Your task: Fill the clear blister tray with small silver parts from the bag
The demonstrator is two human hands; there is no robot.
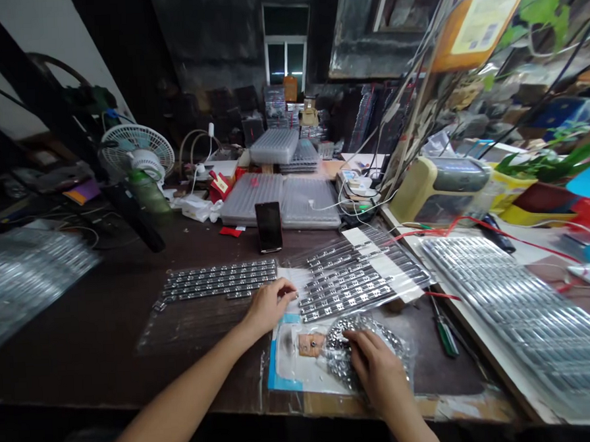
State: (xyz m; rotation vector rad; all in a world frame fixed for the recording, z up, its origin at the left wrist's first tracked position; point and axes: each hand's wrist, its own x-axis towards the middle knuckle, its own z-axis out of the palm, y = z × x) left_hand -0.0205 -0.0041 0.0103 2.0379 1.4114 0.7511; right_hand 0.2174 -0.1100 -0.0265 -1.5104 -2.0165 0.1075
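Small bright metal parts in a clear bag (pixel 338 358) lie near the front edge of the worktop (pixel 135 381), under the right hand (pixel 376 368), which is cupped half-open over them, grip unclear, arm reaching in from lower right. Left hand (pixel 270 307), fingers loosely curled and apparently holding nothing, rests beside rows of metal strips (pixel 360 283) on a clear plastic sheet (pixel 182 329), seemingly laid flat to keep them separate. Farther off, a phone (pixel 269 226) lies before clear plastic trays (pixel 254 198), with a desk fan (pixel 138 153) beyond.
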